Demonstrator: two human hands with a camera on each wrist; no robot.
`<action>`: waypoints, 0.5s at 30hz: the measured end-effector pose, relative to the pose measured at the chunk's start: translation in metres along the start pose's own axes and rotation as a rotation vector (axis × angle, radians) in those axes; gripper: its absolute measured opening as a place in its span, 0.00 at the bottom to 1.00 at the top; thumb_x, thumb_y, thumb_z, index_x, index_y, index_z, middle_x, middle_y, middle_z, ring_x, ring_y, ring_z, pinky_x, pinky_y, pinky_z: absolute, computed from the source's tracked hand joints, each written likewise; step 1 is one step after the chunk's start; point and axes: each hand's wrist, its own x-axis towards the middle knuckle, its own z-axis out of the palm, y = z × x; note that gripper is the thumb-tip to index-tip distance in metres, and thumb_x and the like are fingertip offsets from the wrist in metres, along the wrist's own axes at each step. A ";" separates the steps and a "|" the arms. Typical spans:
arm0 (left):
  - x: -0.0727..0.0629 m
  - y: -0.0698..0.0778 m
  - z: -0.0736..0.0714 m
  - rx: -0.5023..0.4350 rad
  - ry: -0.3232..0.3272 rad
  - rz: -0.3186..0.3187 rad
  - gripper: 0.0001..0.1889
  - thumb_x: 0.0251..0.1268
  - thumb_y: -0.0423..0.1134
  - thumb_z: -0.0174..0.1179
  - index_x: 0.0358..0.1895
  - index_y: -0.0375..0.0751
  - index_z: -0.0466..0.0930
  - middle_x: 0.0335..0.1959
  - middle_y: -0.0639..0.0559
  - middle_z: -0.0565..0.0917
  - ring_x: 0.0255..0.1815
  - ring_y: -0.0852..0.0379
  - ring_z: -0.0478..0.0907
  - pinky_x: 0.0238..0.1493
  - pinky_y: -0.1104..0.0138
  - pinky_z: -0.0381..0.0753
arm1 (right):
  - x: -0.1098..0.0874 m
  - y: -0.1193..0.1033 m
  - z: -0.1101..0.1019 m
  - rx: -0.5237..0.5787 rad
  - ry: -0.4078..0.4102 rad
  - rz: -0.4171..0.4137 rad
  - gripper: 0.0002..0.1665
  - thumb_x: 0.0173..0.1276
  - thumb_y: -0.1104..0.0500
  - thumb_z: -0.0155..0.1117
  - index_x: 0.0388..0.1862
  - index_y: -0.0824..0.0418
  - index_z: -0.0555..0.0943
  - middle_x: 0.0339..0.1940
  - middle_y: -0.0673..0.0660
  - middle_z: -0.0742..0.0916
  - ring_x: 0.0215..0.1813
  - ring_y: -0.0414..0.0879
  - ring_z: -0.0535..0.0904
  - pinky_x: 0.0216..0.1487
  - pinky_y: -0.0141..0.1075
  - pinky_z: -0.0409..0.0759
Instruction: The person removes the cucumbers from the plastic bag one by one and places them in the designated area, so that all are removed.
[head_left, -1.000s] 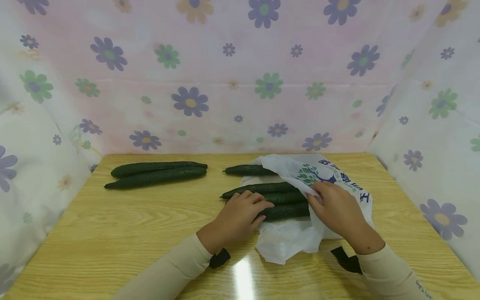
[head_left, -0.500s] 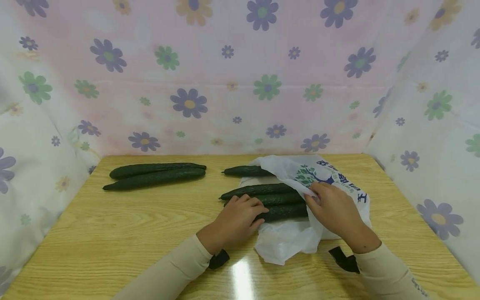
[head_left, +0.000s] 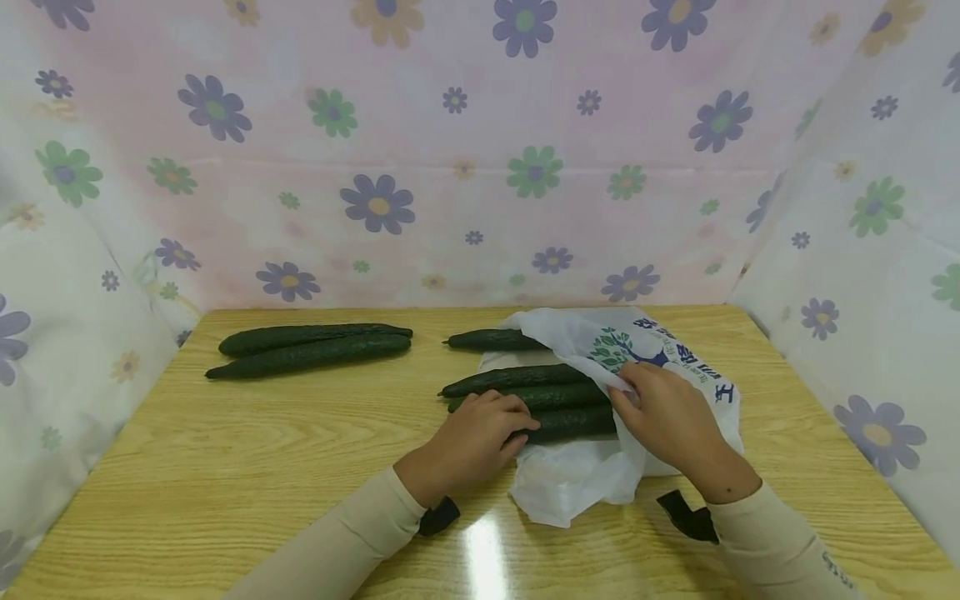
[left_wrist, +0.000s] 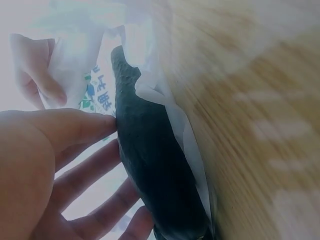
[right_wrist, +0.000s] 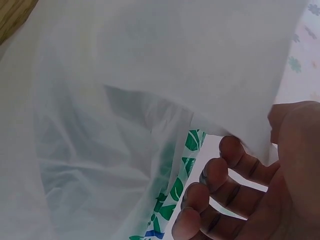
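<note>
My left hand reaches over the nearest cucumber, thumb and fingers at its sides. In the left wrist view this dark green, bumpy cucumber lies along white plastic, with several fingers passing behind it. My right hand pinches the mouth edge of a white plastic bag printed with a green and blue tree. The right wrist view has the bag film between thumb and fingertips. Two more cucumbers lie beside the nearest one, partly inside the bag, and another cucumber pokes out farther back.
Two cucumbers lie side by side at the back left of the wooden table. Flowered cloth hangs behind and at both sides. Black straps show near both wrists.
The view shifts slightly. Both hands, the cucumbers and the bag stay almost where they were.
</note>
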 end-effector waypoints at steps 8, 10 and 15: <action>0.001 0.003 0.000 -0.048 0.033 0.035 0.09 0.73 0.39 0.61 0.48 0.53 0.88 0.50 0.59 0.84 0.49 0.60 0.83 0.45 0.64 0.74 | 0.000 0.000 0.000 0.000 -0.005 0.003 0.10 0.71 0.60 0.61 0.27 0.57 0.75 0.21 0.50 0.75 0.23 0.42 0.66 0.24 0.34 0.62; 0.001 0.004 0.000 -0.041 0.031 0.036 0.08 0.72 0.39 0.62 0.49 0.53 0.87 0.51 0.59 0.84 0.50 0.60 0.83 0.44 0.64 0.74 | 0.000 0.000 0.000 0.000 -0.006 0.002 0.10 0.71 0.60 0.60 0.27 0.57 0.75 0.21 0.50 0.74 0.22 0.42 0.66 0.24 0.34 0.62; 0.001 0.004 0.002 0.020 0.018 0.028 0.16 0.70 0.40 0.64 0.59 0.53 0.81 0.52 0.57 0.82 0.50 0.61 0.82 0.46 0.61 0.77 | 0.000 -0.001 0.000 0.003 -0.009 0.008 0.11 0.71 0.60 0.60 0.26 0.57 0.74 0.20 0.50 0.73 0.22 0.42 0.65 0.23 0.34 0.62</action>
